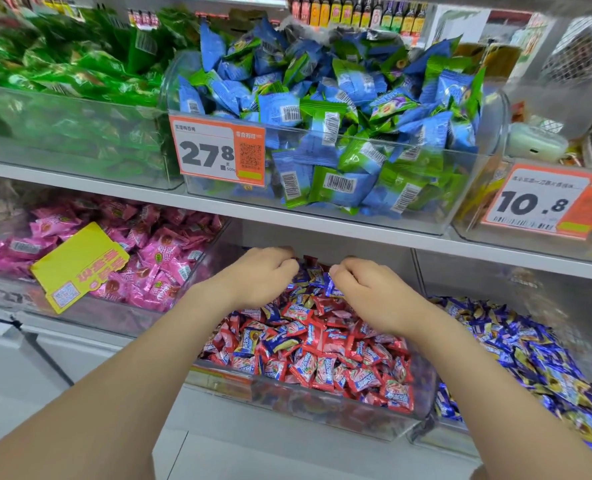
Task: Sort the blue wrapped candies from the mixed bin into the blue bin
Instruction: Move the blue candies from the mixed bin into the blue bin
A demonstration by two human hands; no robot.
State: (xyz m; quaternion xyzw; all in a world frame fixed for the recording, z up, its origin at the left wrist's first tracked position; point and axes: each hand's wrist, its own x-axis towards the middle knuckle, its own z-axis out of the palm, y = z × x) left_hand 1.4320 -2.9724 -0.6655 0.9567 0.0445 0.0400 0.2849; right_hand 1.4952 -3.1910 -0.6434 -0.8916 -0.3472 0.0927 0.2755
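The mixed bin on the lower shelf holds red wrapped candies with blue wrapped candies scattered among them, mostly toward the back. The blue bin stands right beside it on the right, full of blue wrapped candies. Both my hands reach palm-down into the back of the mixed bin. My left hand has its fingers curled down onto the pile. My right hand is curled the same way, with blue wrappers showing just under its fingers. Whatever the fingers hold is hidden.
A bin of pink candies with a loose yellow tag sits to the left. The shelf edge runs just above my hands, carrying bins of green and blue-green packets and orange price tags.
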